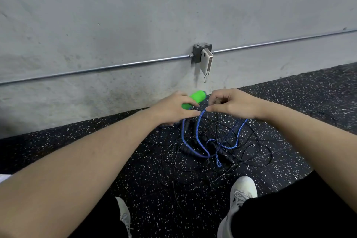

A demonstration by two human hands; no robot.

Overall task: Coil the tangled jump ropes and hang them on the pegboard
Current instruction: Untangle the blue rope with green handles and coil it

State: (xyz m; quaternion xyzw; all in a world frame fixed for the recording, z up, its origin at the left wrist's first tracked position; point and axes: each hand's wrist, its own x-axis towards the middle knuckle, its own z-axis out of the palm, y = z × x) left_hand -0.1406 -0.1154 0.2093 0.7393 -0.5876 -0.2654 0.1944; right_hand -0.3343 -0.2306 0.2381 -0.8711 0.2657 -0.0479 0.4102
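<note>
Mid-frame, the left hand (172,110) grips a bright green foam handle (194,99); the right hand (231,105) pinches the blue braided rope (198,131). Pulling could tighten the thin black cords (257,152) snarled around it on the speckled floor (309,102).

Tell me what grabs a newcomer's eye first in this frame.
The bright green handle stands out most, held in the left hand near the foot of the grey wall. Next comes the blue rope, pinched by the right hand and looping down into a tangle of thin black ropes on the speckled floor. A small white device hangs from a metal box on the wall, above the hands.
</note>
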